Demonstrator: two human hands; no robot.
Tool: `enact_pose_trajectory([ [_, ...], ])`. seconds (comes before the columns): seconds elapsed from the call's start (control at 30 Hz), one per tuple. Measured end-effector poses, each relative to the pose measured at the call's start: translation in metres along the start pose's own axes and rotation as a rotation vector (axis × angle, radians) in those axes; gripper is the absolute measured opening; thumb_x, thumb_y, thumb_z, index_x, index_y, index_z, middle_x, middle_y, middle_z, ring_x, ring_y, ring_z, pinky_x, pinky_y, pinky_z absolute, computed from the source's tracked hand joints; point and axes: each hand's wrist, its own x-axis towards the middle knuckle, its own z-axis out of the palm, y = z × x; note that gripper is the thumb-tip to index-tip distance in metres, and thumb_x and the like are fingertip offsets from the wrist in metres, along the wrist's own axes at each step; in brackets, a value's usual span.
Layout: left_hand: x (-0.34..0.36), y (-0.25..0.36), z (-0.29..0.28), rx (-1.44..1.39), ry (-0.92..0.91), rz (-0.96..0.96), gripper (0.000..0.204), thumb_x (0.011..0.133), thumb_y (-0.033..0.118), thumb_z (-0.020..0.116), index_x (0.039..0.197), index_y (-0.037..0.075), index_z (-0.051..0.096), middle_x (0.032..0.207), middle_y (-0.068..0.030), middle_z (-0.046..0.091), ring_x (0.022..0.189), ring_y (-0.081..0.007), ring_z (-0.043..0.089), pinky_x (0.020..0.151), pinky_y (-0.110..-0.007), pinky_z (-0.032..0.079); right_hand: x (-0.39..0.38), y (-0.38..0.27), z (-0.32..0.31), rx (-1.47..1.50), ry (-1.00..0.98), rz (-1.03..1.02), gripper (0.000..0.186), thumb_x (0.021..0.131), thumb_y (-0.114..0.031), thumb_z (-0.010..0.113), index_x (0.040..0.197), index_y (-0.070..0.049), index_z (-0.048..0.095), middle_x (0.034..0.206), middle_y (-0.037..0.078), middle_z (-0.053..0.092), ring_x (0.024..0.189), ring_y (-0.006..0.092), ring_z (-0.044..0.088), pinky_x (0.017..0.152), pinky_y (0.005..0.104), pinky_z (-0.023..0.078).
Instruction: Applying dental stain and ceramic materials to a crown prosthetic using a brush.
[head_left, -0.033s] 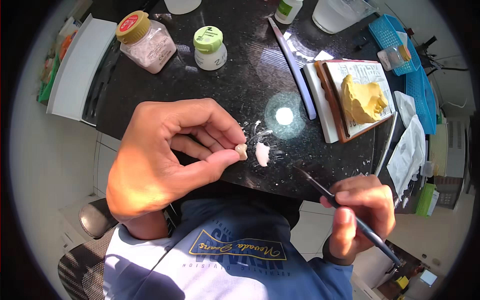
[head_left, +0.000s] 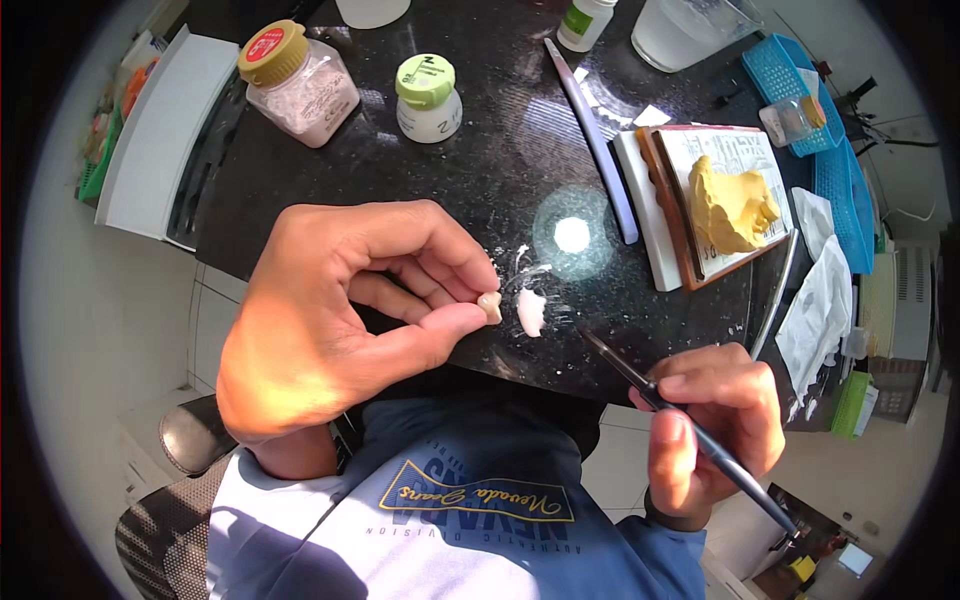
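Observation:
My left hand (head_left: 335, 315) pinches a small cream-coloured, tooth-shaped piece (head_left: 490, 307) between thumb and forefinger, above the front of the black worktop. Just right of it lies a mound of whitish paste (head_left: 531, 313) with smears around it. My right hand (head_left: 712, 420) grips a slim dark brush (head_left: 640, 381) like a pen, its tip pointing up-left toward the paste without touching it. A yellow dental cast (head_left: 730, 208) rests on a stack of pads and boards at the right.
A pink-powder jar (head_left: 305, 95), a green-lidded jar (head_left: 428, 108) and a glass of cloudy liquid (head_left: 680, 38) line the back. A long lilac-handled tool (head_left: 605, 165) lies beside the stack. Blue baskets (head_left: 842, 208) and crumpled tissue (head_left: 812, 300) are at the right, a white tray (head_left: 145, 150) at left.
My right hand and the brush have shifted slightly up and left, nearer the paste. The whole view has shifted a little; my left hand keeps its pinch.

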Motion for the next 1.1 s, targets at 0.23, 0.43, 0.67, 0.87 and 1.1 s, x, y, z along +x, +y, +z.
enact_pose_trajectory([
  [0.23, 0.004, -0.011, -0.003, 0.058, -0.026, 0.173, 0.014, 0.075, -0.007, 0.067, 0.088, -0.004, 0.064, 0.085, -0.0123, 0.065, 0.08, -0.0157, 0.067, 0.072, -0.024, 0.057, 0.008, 0.01, 0.014, -0.038, 0.041, 0.103, 0.019, 0.067, 0.003, 0.07, 0.08, 0.004, 0.057, 0.069, 0.016, 0.063, 0.055, 0.0153, 0.06, 0.048, 0.0222, 0.045],
  [0.43, 0.006, -0.01, -0.005, 0.056, -0.014, 0.196, 0.017, 0.07, -0.01, 0.067, 0.086, -0.003, 0.065, 0.084, -0.013, 0.065, 0.078, -0.0175, 0.068, 0.07, -0.025, 0.058, 0.012, 0.011, 0.015, -0.033, 0.022, 0.079, 0.019, 0.066, 0.002, 0.071, 0.08, 0.003, 0.058, 0.069, 0.015, 0.064, 0.055, 0.0133, 0.06, 0.047, 0.0198, 0.044],
  [0.67, 0.011, -0.016, -0.004, 0.119, -0.014, 0.277, 0.02, 0.067, -0.008, 0.07, 0.085, -0.003, 0.066, 0.081, -0.0127, 0.065, 0.073, -0.0175, 0.069, 0.065, -0.024, 0.059, 0.012, 0.012, 0.017, -0.071, 0.033, 0.092, 0.019, 0.065, 0.001, 0.073, 0.078, 0.002, 0.059, 0.068, 0.015, 0.065, 0.055, 0.013, 0.061, 0.043, 0.019, 0.043],
  [0.87, 0.011, -0.017, -0.005, 0.128, -0.005, 0.33, 0.02, 0.064, -0.007, 0.071, 0.083, -0.003, 0.066, 0.078, -0.0131, 0.066, 0.068, -0.0169, 0.068, 0.061, -0.024, 0.059, 0.011, 0.009, 0.014, -0.061, 0.022, 0.134, 0.021, 0.066, 0.0, 0.073, 0.081, 0.0, 0.059, 0.069, 0.014, 0.065, 0.055, 0.0133, 0.062, 0.045, 0.0192, 0.044],
  [1.1, 0.012, -0.016, -0.001, 0.154, 0.022, 0.308, 0.019, 0.063, -0.006, 0.07, 0.082, -0.002, 0.067, 0.078, -0.0131, 0.066, 0.069, -0.0165, 0.069, 0.061, -0.024, 0.059, 0.012, 0.012, 0.013, -0.076, -0.029, 0.132, 0.021, 0.067, -0.002, 0.074, 0.081, 0.0, 0.059, 0.069, 0.014, 0.065, 0.055, 0.0145, 0.062, 0.046, 0.0204, 0.046],
])
